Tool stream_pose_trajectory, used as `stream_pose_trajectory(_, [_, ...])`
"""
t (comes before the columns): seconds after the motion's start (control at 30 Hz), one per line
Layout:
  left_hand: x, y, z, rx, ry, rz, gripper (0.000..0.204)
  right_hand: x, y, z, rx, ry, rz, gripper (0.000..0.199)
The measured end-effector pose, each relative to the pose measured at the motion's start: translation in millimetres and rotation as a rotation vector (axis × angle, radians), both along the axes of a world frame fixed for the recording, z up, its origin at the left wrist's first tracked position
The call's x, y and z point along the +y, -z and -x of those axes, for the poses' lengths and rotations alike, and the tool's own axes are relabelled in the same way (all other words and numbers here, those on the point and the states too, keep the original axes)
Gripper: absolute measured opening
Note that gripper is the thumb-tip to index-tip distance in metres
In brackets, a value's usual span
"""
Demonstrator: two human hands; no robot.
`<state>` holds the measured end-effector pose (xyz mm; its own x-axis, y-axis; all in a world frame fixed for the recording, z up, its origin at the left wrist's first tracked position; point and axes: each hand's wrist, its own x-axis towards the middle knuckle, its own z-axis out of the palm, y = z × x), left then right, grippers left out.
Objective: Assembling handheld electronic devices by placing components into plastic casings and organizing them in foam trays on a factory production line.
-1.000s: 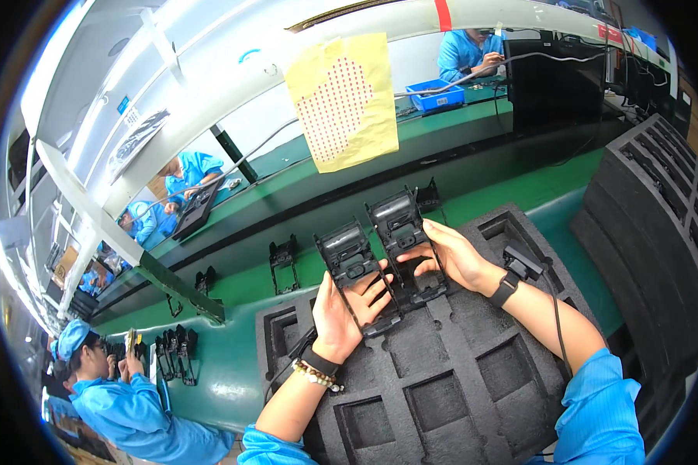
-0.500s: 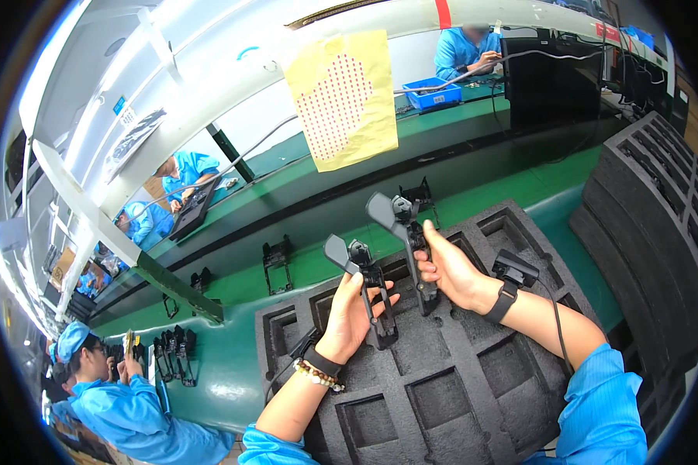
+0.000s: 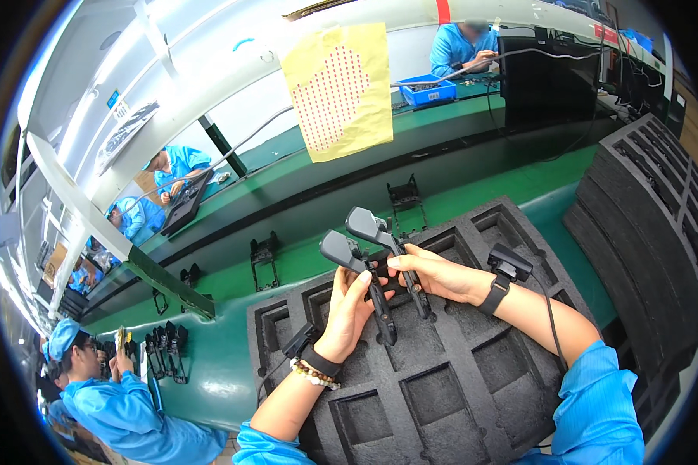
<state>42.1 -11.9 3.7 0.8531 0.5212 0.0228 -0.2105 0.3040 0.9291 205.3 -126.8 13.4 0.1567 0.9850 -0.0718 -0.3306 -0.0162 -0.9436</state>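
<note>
Beneath a hanging yellow sheet (image 3: 340,93), a green desk (image 3: 221,349) bore a recessed dark foam tray (image 3: 396,386), with a stack of foam trays (image 3: 620,225) to its right. Over that tray, close side by side, a worker's left hand (image 3: 347,316) and right hand (image 3: 447,278) were each closed around a black device: the left device (image 3: 381,308) and the right device (image 3: 419,299) leaned in parallel, grey paddle-shaped ends uppermost. At far left, a co-worker (image 3: 120,407) in blue faced more black devices (image 3: 180,350) on the desk.
</note>
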Motion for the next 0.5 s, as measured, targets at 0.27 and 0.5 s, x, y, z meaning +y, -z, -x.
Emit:
stream_pose_trajectory(0.27, [15, 2, 3, -0.139, 0.044, 0.4, 0.046, 8, 12, -8, 0.141, -0.004, -0.07, 0.058])
stream_pose_trajectory(0.5, [13, 7, 2, -0.118, -0.053, 0.295, 0.022, 7, 6, -12, 0.215, 0.21, -0.2, 0.05])
